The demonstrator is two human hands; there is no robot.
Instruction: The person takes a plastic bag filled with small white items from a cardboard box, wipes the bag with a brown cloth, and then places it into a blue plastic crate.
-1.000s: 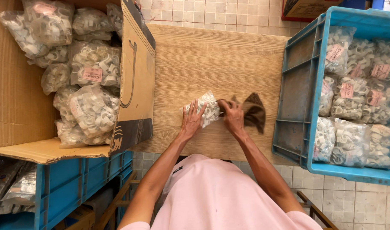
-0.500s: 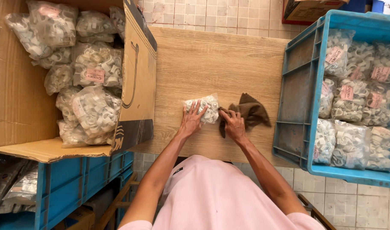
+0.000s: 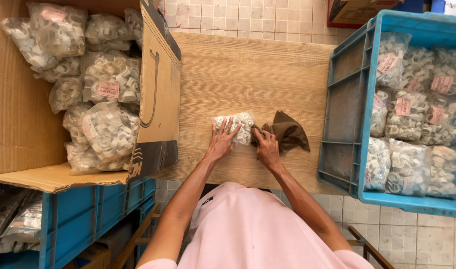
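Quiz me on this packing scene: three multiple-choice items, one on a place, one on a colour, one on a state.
1. Where does the clear bag of white clips lie?
A in the crate
B on the wooden table
C on the floor

2. What colour is the cloth?
A brown
B yellow
C white

3. How is the left hand?
A clenched in a fist
B raised in the air
C flat, fingers spread on the bag

Answers: B, the bag rests on bare wood; A, the cloth under the right hand is brown; C, the fingers fan over the bag.

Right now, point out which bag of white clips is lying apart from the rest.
The bag of white clips on the wooden table, under the left hand. All the others sit packed in the cardboard box or the blue crate.
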